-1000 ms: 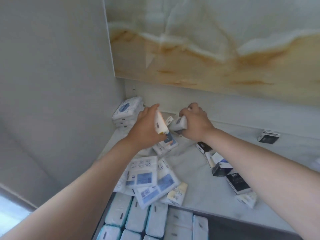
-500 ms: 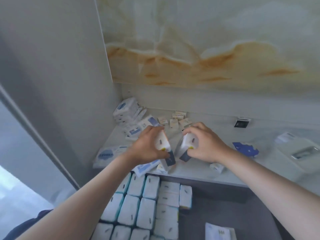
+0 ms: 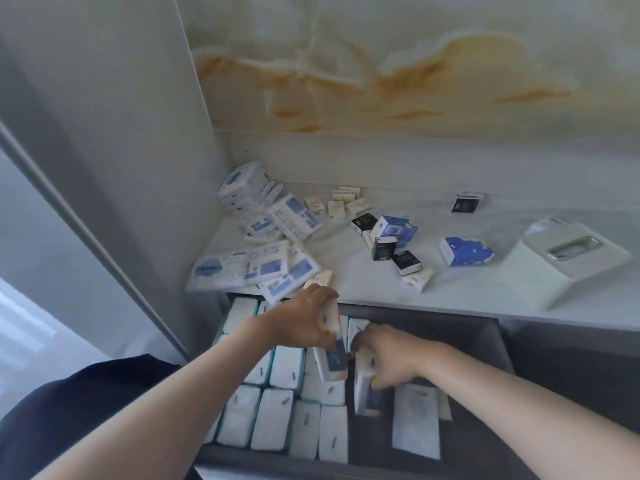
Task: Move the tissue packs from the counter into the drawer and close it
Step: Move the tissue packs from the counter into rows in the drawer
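White pack (image 3: 334, 362) pinched by left hand (image 3: 304, 323), long axis 12–6, above drawer (image 3: 471, 355) rows (image 3: 277, 368) | right hand (image 3: 391, 358) grips second pack (image 3: 367, 396) at 5 o'clock, nearer free space | other packs (image 3: 270, 265) on counter (image 3: 346, 282) at 12

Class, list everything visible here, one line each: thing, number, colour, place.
counter: one, white marbled, along the wall
drawer: one, dark grey, open below the counter
standing packs: many, white, rows in the drawer's left part
loose flat pack: one, white, drawer's right part
large flat packs: several, white and blue, counter's left end
blue packs: two, blue, mid counter
black packs: four, black, mid and back counter
cream packs: several, cream, counter's back and front
tissue box: one, white, counter's right end
left hand: one, over the drawer, grips left pack, white
right hand: one, in the drawer, grips right pack, white
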Demonstrator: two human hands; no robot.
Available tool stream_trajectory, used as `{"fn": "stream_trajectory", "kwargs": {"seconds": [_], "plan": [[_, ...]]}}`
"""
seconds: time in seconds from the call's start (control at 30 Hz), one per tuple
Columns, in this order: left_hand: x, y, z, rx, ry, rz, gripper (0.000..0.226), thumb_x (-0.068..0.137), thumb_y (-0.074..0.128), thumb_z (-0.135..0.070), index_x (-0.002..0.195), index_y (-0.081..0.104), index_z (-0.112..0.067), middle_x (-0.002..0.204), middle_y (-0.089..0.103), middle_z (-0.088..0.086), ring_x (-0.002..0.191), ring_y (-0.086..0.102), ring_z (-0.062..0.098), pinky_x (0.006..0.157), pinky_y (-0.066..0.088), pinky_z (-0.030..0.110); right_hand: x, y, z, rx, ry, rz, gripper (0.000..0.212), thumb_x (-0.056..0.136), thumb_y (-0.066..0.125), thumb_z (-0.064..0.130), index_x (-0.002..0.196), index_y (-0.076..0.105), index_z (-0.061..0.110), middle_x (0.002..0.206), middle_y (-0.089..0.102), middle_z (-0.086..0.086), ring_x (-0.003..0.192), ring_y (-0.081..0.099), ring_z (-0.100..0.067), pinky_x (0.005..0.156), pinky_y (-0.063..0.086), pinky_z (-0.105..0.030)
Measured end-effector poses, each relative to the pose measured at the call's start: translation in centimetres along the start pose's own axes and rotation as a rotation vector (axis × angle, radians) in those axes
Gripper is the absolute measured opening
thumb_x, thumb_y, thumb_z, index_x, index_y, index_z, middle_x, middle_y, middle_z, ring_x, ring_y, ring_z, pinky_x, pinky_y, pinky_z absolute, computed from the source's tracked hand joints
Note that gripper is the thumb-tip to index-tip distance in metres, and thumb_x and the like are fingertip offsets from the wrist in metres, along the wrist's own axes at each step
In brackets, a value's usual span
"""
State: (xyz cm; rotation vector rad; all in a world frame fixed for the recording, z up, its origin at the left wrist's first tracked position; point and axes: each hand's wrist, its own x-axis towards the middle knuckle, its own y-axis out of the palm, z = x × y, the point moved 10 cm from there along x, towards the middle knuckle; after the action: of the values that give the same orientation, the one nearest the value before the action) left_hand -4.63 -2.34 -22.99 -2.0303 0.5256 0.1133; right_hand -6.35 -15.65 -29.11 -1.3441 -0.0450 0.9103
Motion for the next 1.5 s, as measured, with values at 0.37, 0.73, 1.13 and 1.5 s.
{"fn": "stream_trajectory", "kwargs": {"seconds": [0.37,0.73,1.13,1.5], "plan": [[0.9,3.3,1.2,0.099,0.013,0.073,0.089,0.064,0.079,-0.048,0.137,0.032,-0.032,0.131,0.040,-0.011,0.117,0.044,0.015,0.095,0.046,0.034,3.2,5.7,0.6,-0.280,-0.052,-0.115,0.076,0.072,0.075,0.042,0.135,0.039,0.020,0.132,0.038,-0.007,0.124,0.040,-0.030,0.086,0.043,-0.041],[0.8,3.4,0.6,0.246,0.049,0.047,0.089,0.065,0.077,-0.056,0.139,0.029,-0.037,0.136,0.045,-0.007,0.118,0.043,0.021,0.094,0.042,0.035,3.0,4.7,-3.2,0.281,0.299,0.012,0.108,0.059,0.090,0.038,0.142,0.022,0.026,0.135,0.032,-0.009,0.106,0.058,-0.032,0.070,0.059,-0.038],[-0.4,3.6,-0.8,0.075,0.045,0.061,0.096,0.066,0.081,-0.051,0.141,0.024,-0.036,0.128,0.047,-0.010,0.101,0.049,0.013,0.080,0.043,0.027,0.3,8.9,-4.6,0.615,0.509,0.283,0.040,0.093,0.057,0.025,0.132,0.051,0.016,0.117,0.064,-0.008,0.088,0.070,-0.022,0.070,0.060,-0.037],[-0.5,4.3,-4.4,-0.272,0.087,-0.008,0.086,0.059,0.089,-0.037,0.132,0.043,-0.037,0.123,0.039,-0.016,0.108,0.049,0.007,0.086,0.047,0.022,-2.8,2.5,-0.4,1.196,0.368,0.439,0.068,0.085,0.056,0.072,0.132,0.055,0.022,0.133,0.057,-0.019,0.106,0.065,-0.044,0.077,0.058,-0.055]]}}
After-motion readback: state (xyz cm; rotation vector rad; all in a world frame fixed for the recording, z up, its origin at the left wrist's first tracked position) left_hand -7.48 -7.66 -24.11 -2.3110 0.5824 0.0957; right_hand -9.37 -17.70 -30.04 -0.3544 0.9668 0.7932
